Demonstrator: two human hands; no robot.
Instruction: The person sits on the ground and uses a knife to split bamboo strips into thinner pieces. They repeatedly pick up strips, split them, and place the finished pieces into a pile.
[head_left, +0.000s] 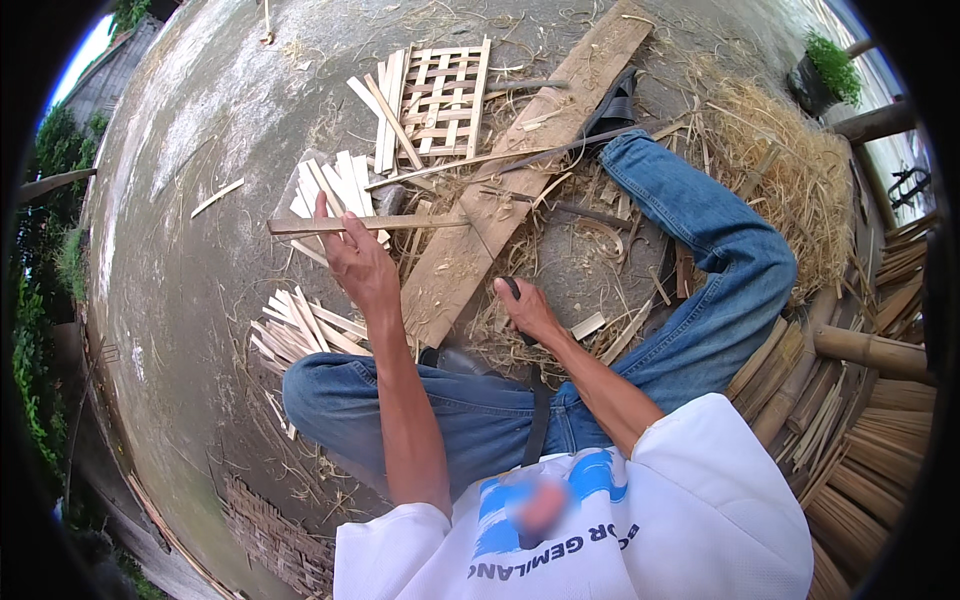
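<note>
My left hand (362,262) grips a flat bamboo strip (415,221) that lies level across it, its right end over a wooden plank (450,265). In my right hand (532,312) is a knife, its dark handle in my closed fist. The thin knife blade (482,238) points up and left across the plank, its tip at the strip's right end; whether they touch, I cannot tell. The plank slants from between my bent legs toward the far right. Just beyond my left hand lies a fan of pale split strips (345,185).
A woven bamboo lattice (447,100) lies far left of the plank. Another strip bundle (305,322) is by my left knee. Curly shavings (780,170) heap beyond my right leg. Split bamboo (870,450) is stacked at the right. A potted plant (828,72) stands far right.
</note>
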